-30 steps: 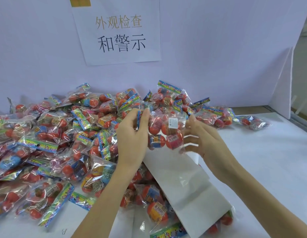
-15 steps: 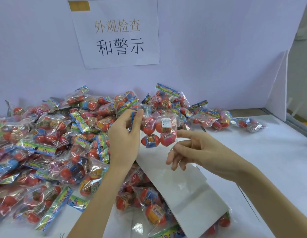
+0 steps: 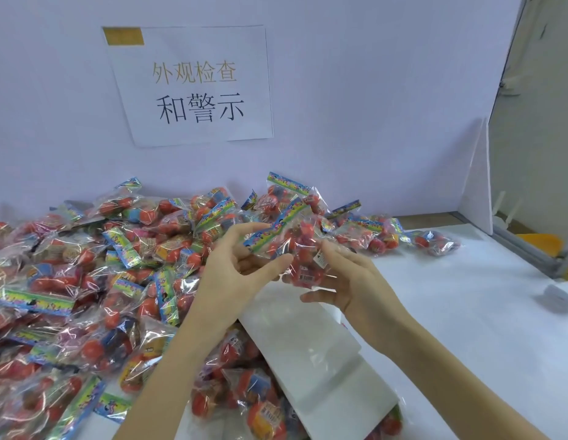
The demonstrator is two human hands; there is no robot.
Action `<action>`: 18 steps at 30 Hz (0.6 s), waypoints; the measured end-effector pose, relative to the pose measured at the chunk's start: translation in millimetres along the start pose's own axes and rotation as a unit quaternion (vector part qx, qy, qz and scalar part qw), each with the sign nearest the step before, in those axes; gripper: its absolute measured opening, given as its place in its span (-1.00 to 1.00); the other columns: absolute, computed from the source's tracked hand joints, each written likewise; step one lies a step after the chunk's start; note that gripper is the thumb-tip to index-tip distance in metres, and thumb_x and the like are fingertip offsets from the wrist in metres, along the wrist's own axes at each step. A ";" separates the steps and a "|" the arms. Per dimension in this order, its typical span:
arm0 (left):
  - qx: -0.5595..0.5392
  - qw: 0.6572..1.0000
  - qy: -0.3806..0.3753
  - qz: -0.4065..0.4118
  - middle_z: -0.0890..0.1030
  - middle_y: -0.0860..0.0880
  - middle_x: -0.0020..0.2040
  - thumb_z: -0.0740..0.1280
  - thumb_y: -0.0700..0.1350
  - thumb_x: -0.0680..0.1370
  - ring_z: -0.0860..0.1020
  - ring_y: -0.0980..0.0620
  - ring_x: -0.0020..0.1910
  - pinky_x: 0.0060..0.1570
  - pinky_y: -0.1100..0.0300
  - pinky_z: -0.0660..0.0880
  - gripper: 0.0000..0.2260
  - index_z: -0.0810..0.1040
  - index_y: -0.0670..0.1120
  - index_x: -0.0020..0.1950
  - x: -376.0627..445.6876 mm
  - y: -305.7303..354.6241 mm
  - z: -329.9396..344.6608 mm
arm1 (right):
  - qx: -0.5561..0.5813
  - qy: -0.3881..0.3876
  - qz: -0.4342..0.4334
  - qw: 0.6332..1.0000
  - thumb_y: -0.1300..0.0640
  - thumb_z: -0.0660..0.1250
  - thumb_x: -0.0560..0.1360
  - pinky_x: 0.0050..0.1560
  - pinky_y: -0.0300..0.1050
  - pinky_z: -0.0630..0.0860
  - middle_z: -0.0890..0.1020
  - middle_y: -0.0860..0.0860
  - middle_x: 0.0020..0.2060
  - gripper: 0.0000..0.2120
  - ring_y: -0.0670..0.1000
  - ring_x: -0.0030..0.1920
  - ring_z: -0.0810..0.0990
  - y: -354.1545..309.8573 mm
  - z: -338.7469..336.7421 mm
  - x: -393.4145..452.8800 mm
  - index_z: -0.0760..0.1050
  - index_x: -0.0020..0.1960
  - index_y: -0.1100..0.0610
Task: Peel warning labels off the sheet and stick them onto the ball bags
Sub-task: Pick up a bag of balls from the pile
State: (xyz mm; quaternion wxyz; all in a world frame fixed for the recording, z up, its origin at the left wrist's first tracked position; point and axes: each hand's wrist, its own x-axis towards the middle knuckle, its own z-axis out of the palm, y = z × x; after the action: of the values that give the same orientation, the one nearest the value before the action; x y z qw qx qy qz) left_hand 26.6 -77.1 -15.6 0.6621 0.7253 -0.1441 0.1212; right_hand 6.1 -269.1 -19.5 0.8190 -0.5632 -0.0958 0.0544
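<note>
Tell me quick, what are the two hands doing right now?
Left hand: pinching the ball bag by its edge.
Right hand: fingers curled under the same bag, holding it.

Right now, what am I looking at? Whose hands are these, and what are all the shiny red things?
There is no machine here. These are a person's two bare hands, filmed by a camera worn on their head, so you look down as they do.

The left hand and the right hand hold up one clear plastic bag of red-orange balls between them. A small white label is already stuck on it.

On the white table a big pile of the same ball bags fills the left side. Below the hands lies a white sheet, partly on top of some bags.

On the wall behind hangs a white paper sign with Chinese writing.
</note>
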 end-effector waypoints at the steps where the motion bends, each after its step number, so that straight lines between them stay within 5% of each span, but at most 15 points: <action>1: -0.020 1.000 0.022 -0.002 0.74 0.01 -0.17 0.59 0.10 0.32 0.74 0.04 -0.18 -0.11 0.35 0.58 -0.53 0.56 0.24 0.19 0.4 0.0 1.3 | 0.019 -0.007 0.014 1.000 -0.02 0.35 0.64 -0.12 -0.02 0.68 0.75 0.19 0.02 -0.73 0.20 0.05 0.75 -0.2 -0.4 0.8 0.73 0.13 0.12; 5: -0.072 0.994 0.081 -0.008 0.76 0.10 -0.09 0.55 0.06 0.36 0.71 0.20 -0.11 -0.09 0.43 0.55 -0.55 0.61 0.05 0.23 2.4 3.3 -3.4 | -0.037 -0.060 0.030 0.997 -0.05 0.40 0.62 -0.12 -0.08 0.66 0.74 0.13 0.08 -0.74 0.24 0.09 0.73 2.9 0.2 0.0 0.70 0.15 0.12; 9: 0.022 1.000 0.012 0.011 0.76 0.17 -0.04 0.50 0.10 0.44 0.70 0.26 -0.01 -0.03 0.46 0.53 -0.72 0.72 0.08 0.12 0.1 2.1 -2.0 | -0.128 -0.117 0.053 0.983 -0.04 0.45 0.61 -0.23 -0.17 0.61 0.74 0.17 0.01 -0.71 0.19 -0.07 0.75 5.9 1.4 -3.4 0.62 0.18 0.15; 12: 0.060 0.998 -0.008 0.024 0.73 0.25 0.05 0.33 0.18 0.60 0.67 0.28 0.08 0.03 0.43 0.53 -0.73 0.69 0.16 0.23 -1.8 -0.4 3.0 | -0.147 -0.101 0.050 0.983 0.01 0.45 0.61 -0.22 -0.17 0.61 0.74 0.17 -0.03 -0.77 0.11 -0.13 0.74 1.1 -5.0 -2.0 0.65 0.13 0.16; 15: 0.039 0.998 0.021 0.034 0.72 0.17 0.11 0.23 0.15 0.71 0.69 0.12 0.07 -0.04 0.22 0.63 -0.75 0.67 0.16 0.22 -1.0 -0.6 0.4 | -0.027 -0.034 -0.044 0.998 -0.04 0.44 0.54 -0.16 -0.19 0.59 0.72 0.13 0.02 -0.77 0.02 -0.15 0.70 -20.0 -20.2 5.1 0.64 0.10 0.08; 18: 0.031 0.997 0.056 0.032 0.72 0.13 0.09 0.20 0.10 0.70 0.67 0.11 0.11 -0.09 0.15 0.67 -0.70 0.70 0.06 0.16 1.0 -0.7 -2.2 | 0.192 -0.031 -0.161 0.968 -0.17 0.39 0.49 -0.08 -0.21 0.62 0.67 0.08 0.28 -0.60 -0.02 0.04 0.71 -44.3 -38.1 8.3 0.55 0.28 -0.07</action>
State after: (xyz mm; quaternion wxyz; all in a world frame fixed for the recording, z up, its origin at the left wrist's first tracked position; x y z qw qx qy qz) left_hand 27.8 -75.0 -15.7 0.6421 0.7325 -0.1267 0.1873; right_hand 21.7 -318.1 9.4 0.9063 -0.3708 -0.1983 -0.0429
